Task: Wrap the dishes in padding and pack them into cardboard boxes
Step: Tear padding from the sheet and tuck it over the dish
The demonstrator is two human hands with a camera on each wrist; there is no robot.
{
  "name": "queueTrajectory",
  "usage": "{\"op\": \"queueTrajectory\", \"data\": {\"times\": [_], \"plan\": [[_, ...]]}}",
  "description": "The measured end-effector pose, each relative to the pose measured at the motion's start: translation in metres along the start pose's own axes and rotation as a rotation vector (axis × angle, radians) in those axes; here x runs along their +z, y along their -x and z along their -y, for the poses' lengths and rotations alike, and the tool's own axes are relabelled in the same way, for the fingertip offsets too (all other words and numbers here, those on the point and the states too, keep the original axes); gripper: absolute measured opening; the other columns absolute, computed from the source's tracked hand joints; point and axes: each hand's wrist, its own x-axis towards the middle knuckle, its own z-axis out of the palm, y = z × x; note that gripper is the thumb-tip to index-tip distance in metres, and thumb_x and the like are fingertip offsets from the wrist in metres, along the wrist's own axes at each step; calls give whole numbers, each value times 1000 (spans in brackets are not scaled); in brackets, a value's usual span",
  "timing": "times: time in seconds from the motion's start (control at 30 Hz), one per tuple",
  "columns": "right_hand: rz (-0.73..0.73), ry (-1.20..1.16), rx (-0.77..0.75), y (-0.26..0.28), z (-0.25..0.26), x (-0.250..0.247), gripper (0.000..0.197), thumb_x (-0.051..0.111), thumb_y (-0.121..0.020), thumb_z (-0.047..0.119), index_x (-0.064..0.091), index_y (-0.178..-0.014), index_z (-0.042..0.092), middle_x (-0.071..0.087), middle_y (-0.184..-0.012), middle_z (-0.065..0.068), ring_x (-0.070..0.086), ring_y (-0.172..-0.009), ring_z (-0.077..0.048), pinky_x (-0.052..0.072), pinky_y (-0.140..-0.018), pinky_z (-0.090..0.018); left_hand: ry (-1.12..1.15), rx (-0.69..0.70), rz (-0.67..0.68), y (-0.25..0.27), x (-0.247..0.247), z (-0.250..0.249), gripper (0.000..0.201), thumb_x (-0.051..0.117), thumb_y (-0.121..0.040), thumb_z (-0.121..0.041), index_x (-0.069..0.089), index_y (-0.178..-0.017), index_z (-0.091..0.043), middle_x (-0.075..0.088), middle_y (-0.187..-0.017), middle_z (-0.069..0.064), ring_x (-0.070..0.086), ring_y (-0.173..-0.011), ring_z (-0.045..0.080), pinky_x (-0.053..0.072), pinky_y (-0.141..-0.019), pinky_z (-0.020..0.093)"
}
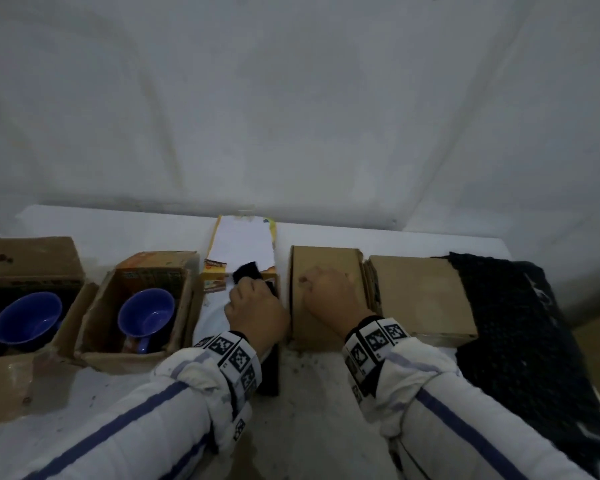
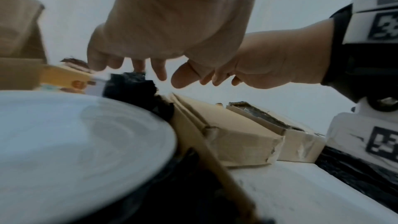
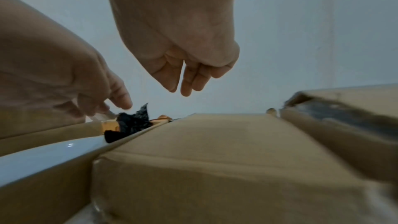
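Observation:
A white plate (image 1: 210, 320) (image 2: 75, 142) (image 3: 43, 157) lies on black padding (image 1: 246, 271) (image 2: 129, 88) (image 3: 131, 123) in the open yellow box (image 1: 215, 277) at mid-table. My left hand (image 1: 257, 306) (image 2: 155, 74) hovers over the plate's far edge. Its fingers hang down, and one fingertip touches the bunched padding. My right hand (image 1: 329, 292) (image 3: 183, 83) hangs over a closed brown box (image 1: 326, 258) (image 3: 215, 151) just right of the plate, fingers loosely curled and empty.
Two open cardboard boxes on the left each hold a blue cup (image 1: 28, 317) (image 1: 146, 313). A second closed brown box (image 1: 420, 299) sits right of the first. A black padding sheet (image 1: 520, 334) covers the table's right end. A white wall rises behind.

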Motion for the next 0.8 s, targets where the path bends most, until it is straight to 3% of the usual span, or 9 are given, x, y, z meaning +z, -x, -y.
{"op": "queueTrajectory", "data": {"times": [0.17, 0.23, 0.33, 0.4, 0.47, 0.53, 0.63, 0.8], "plan": [[-52, -21, 124, 33, -64, -26, 33, 45, -90, 18, 62, -116, 26, 55, -125, -1, 45, -119, -23, 27, -99, -38, 5, 94, -68, 15, 14, -72, 39, 41, -91, -18, 41, -128, -7, 36, -137, 14, 33, -127, 29, 26, -105, 40], [-123, -10, 203, 49, -95, -37, 30, 46, -88, 16, 65, -110, 24, 55, -120, -2, 46, -116, -24, 29, -95, -37, 37, 226, -22, 25, 25, -102, 36, 37, -94, -21, 40, -128, -12, 34, -138, 13, 31, -130, 30, 25, -106, 41], [-235, -13, 365, 72, -146, -52, 27, 47, -86, 15, 63, -107, 21, 53, -119, -3, 46, -114, -26, 32, -94, -35, 118, 435, 93, 39, 42, -143, 31, 47, -80, -13, 47, -110, -22, 40, -121, 6, 38, -116, 28, 34, -94, 36], [-286, -18, 485, 86, -183, -60, 27, 48, -86, 15, 59, -110, 20, 50, -121, -6, 45, -115, -28, 34, -94, -37, 139, 530, 183, 44, 57, -170, 38, 51, -76, -12, 49, -113, -21, 40, -123, 4, 39, -116, 26, 35, -99, 37], [-264, -45, 586, 99, -218, -65, 31, 50, -85, 14, 54, -116, 17, 46, -125, -10, 43, -116, -31, 37, -96, -38, 128, 617, 256, 49, 72, -193, 42, 53, -77, -12, 49, -119, -20, 40, -127, 4, 37, -121, 27, 33, -103, 37], [-140, -47, 646, 108, -246, -65, 39, 52, -86, 17, 47, -125, 11, 40, -130, -13, 39, -121, -33, 37, -99, -40, 101, 676, 293, 55, 86, -209, 42, 51, -81, -13, 49, -121, -21, 38, -132, 4, 34, -126, 27, 31, -105, 39], [15, -27, 624, 114, -269, -55, 39, 50, -89, 19, 45, -125, 6, 37, -131, -15, 37, -121, -34, 37, -99, -40, 71, 691, 293, 63, 102, -223, 38, 49, -85, -16, 50, -123, -22, 36, -139, 2, 30, -130, 26, 27, -108, 40], [-64, 115, 535, 115, -285, -44, 25, 42, -93, 12, 54, -112, 3, 44, -123, -14, 43, -115, -32, 41, -93, -37, 23, 673, 212, 69, 109, -230, 35, 53, -87, -26, 51, -122, -26, 36, -139, -2, 27, -130, 24, 24, -106, 36]]}}
